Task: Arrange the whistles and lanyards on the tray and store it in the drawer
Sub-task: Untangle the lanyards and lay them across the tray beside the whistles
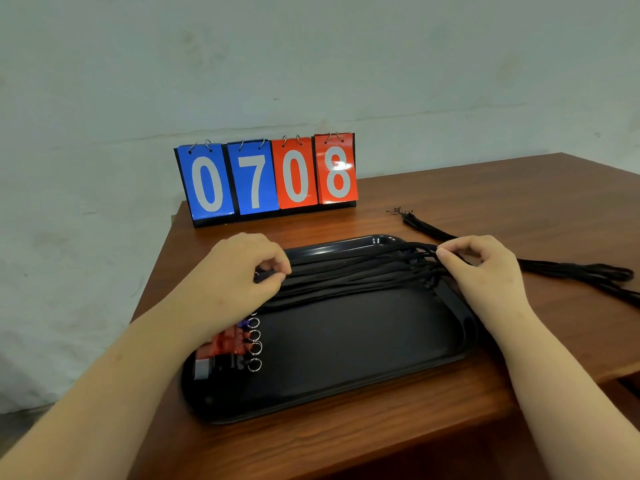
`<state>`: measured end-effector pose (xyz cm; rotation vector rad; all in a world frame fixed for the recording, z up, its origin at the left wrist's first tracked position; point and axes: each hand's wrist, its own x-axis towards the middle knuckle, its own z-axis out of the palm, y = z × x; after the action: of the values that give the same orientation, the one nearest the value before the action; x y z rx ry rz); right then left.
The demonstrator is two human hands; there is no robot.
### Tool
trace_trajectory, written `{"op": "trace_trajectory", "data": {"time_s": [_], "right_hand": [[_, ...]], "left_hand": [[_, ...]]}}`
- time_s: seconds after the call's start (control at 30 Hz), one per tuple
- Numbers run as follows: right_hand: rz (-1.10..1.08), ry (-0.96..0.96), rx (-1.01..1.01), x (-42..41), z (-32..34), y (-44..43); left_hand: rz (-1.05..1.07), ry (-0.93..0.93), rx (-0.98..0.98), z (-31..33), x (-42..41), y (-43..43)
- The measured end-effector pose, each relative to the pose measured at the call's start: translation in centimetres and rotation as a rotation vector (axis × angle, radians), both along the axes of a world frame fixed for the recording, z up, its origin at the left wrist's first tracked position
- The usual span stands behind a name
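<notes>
A black tray [346, 372] lies on the wooden table. Several black lanyards [349, 273] stretch side by side across its far half. My left hand [239, 271] pinches the left ends of the lanyards over the tray's left side. At the tray's right rim, my right hand [481, 268] pinches their right ends. A row of whistles [230, 344], red, blue and black, with metal key rings, lies along the tray's left edge, partly hidden under my left wrist.
A bundle of more black lanyards [568, 271] lies on the table right of the tray. A flip scoreboard [266, 178] reading 0708 stands at the back, near the wall. The table's front-right edge [620, 372] drops off close to my right forearm.
</notes>
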<state>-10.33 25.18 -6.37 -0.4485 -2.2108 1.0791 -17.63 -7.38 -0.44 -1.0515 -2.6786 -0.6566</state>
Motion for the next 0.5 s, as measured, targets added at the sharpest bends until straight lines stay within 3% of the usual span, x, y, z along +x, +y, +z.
{"op": "trace_trajectory", "data": {"time_s": [0.17, 0.37, 0.5], "right_hand": [[-0.061, -0.044, 0.074, 0.1, 2.0, 2.8], [-0.227, -0.394, 0.443, 0.4, 0.4, 7.4], [-0.23, -0.429, 0.554, -0.1, -0.1, 7.9]], "left_hand": [[-0.1, -0.01, -0.056, 2.8, -0.1, 4.6], [-0.249, -0.017, -0.112, 2.8, -0.7, 13.0], [-0.309, -0.039, -0.139, 1.9, -0.9, 18.3]]}}
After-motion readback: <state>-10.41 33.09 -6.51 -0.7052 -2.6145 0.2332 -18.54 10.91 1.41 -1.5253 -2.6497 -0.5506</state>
